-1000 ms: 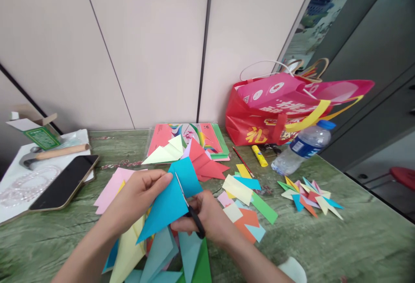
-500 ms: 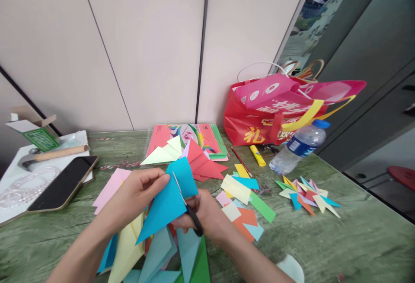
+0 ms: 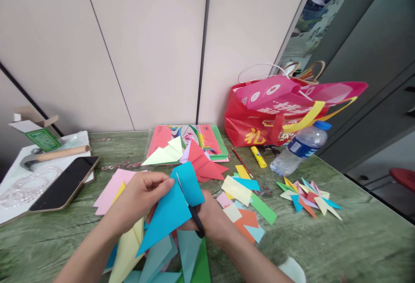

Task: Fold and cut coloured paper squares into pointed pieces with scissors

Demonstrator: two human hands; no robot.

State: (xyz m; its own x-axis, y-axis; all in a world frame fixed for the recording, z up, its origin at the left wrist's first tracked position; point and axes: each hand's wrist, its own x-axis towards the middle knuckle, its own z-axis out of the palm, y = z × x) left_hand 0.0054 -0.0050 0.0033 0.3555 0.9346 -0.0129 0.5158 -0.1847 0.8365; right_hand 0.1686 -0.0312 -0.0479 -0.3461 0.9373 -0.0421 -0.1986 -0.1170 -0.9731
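My left hand (image 3: 144,194) pinches the upper left edge of a folded blue paper (image 3: 170,211) between thumb and fingers. In my right hand (image 3: 210,218) are scissors (image 3: 197,221) with black handles, their blades inside a cut that runs up through the blue paper. To the right of the cut, a strip of the paper curls away. Under the hands lie folded paper pieces in pale yellow (image 3: 128,248), light blue (image 3: 158,257), green (image 3: 201,265) and pink (image 3: 112,190). The fingers of my right hand are partly hidden behind the paper.
Paper offcuts (image 3: 248,218), a glue stick (image 3: 258,157) and a red pencil (image 3: 241,162) lie to the right. Beyond are a plastic bottle (image 3: 301,147), a red bag (image 3: 253,116) and folded paper points (image 3: 311,196). A phone (image 3: 65,183) and hammer (image 3: 55,155) lie left.
The scissors' blades have closed further through the blue paper, and the cut is longer. The strip on the right curls outward more. Both hands have shifted slightly right and down.
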